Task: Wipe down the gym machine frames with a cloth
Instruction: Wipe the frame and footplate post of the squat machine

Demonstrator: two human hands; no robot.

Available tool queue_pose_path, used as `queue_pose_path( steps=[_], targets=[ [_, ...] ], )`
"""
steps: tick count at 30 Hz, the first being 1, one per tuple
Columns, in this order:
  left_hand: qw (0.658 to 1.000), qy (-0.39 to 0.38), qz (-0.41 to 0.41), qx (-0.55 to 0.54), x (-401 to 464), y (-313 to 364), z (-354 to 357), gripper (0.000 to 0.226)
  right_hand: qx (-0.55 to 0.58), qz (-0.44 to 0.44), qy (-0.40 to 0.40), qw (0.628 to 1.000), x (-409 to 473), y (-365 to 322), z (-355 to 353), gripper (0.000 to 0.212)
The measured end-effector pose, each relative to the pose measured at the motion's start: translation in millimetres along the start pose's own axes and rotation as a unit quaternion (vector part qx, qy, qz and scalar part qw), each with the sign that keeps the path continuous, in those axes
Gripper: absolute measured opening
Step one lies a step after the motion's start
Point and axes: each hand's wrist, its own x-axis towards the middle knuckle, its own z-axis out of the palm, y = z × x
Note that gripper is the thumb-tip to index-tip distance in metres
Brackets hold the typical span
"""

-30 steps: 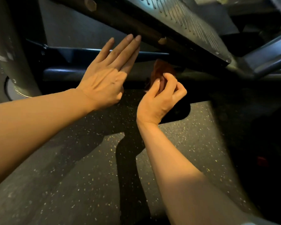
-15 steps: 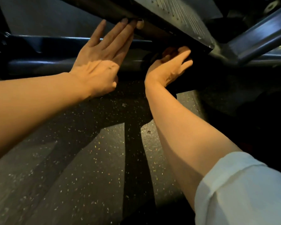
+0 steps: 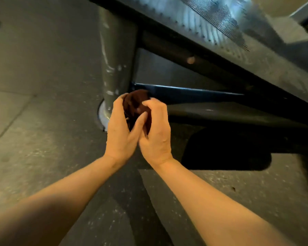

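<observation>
A dark reddish-brown cloth (image 3: 134, 105), bunched into a ball, sits between my two hands at the middle of the view. My left hand (image 3: 120, 134) cups it from the left, and my right hand (image 3: 156, 132) curls round it from the right, thumb across its front. Both hands hover just in front of the low machine frame: a dark blue crossbar (image 3: 185, 94) and a dark tube (image 3: 220, 113) below it. A sloping black frame beam (image 3: 194, 55) runs overhead to the right, carrying a ribbed metal footplate (image 3: 220, 23).
A thick grey upright post (image 3: 116, 55) with a bright base ring (image 3: 102, 114) stands just left of my hands. The floor is dark speckled rubber (image 3: 43, 148). Deep shadow lies under the frame at the right (image 3: 229, 148).
My left hand left the beam's underside and my right hand came out from beneath the footplate. Both now meet around the bunched cloth, and the view has swung left to the post.
</observation>
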Motion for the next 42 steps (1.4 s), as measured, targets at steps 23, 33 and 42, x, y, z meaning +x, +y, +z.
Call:
queue_pose_path(
  steps=[23, 33, 42],
  targets=[
    [0.962, 0.167, 0.134, 0.169, 60.6, -24.7, -28.5, 0.042, 0.036, 0.119, -0.031, 0.992, 67.8, -11.0, 21.3, 0.045],
    [0.959, 0.15, 0.019, 0.239, 55.6, -64.9, -29.3, 0.03, 0.075, 0.17, -0.13, 0.974, 58.5, -5.5, 25.4, 0.044],
    [0.958, 0.156, 0.168, 0.175, 74.9, -35.4, -14.3, 0.025, 0.152, 0.173, -0.086, 0.969, 59.5, -1.5, 29.1, 0.029]
  ],
)
